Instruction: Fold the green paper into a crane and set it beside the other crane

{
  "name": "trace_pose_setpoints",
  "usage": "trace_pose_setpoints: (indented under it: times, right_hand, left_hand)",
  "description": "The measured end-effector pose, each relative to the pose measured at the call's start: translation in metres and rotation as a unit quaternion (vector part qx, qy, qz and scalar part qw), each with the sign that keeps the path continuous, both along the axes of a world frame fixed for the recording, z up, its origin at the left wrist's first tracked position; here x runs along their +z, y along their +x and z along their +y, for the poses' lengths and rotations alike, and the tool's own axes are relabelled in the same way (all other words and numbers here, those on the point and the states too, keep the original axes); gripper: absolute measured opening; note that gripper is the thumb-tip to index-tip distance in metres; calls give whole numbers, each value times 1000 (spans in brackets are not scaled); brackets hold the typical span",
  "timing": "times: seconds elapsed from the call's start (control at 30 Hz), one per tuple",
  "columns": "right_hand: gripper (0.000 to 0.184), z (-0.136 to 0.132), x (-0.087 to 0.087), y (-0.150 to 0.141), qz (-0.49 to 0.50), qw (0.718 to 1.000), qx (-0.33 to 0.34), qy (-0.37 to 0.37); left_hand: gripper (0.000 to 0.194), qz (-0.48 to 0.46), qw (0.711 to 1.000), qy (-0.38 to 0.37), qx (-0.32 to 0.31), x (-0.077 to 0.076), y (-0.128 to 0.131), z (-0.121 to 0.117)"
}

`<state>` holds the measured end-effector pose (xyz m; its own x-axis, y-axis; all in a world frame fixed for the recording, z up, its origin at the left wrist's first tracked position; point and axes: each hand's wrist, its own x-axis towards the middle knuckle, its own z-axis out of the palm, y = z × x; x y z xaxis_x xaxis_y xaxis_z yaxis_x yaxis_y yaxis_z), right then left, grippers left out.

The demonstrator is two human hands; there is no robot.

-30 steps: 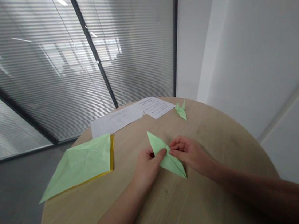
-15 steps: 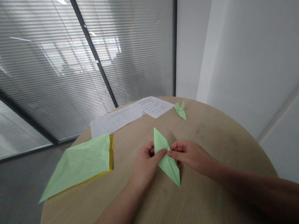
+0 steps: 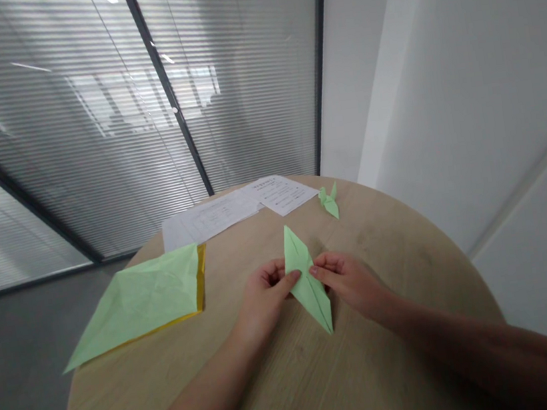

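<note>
A piece of light green origami paper (image 3: 310,291), folded into a long diamond with a crease down its length, is held just above the table between both hands. My left hand (image 3: 266,293) grips its left edge, thumb on the upper face and fingers behind. From the other side my right hand (image 3: 348,281) pinches the right edge, its thumb also on top. The fingertips behind the paper are hidden. Beyond the hands, a small folded green paper bird (image 3: 328,203) stands on the table.
The round wooden table (image 3: 400,249) carries green paper sheets (image 3: 148,289) with a yellow edge at the left, partly overhanging. Printed white sheets (image 3: 224,213) lie at the far edge. Behind are a glass partition with blinds (image 3: 248,87) and a white wall (image 3: 479,84).
The folded paper has shifted slightly up and to the right. My thumbs, close together before, are now a little farther apart on it. The view has shifted slightly.
</note>
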<state>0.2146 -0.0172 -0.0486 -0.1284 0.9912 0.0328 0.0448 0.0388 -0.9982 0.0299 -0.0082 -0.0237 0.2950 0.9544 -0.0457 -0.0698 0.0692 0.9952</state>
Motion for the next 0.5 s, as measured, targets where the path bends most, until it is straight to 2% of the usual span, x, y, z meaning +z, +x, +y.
trace_pose_setpoints:
  times: [0.1,0.3,0.5]
  right_hand:
    - [31,1,-1,0,6,1000,-12,7]
    - [34,-2,4,-1,28,998,52,-23]
    - [30,0,-1,2,-32,999,22,-20]
  left_hand:
    - [37,-33,999,-6,19,0,0,0]
    - [31,3,999,39,29,-4,-1,4]
    - [31,-21,1000,0,24,4,-1,-2]
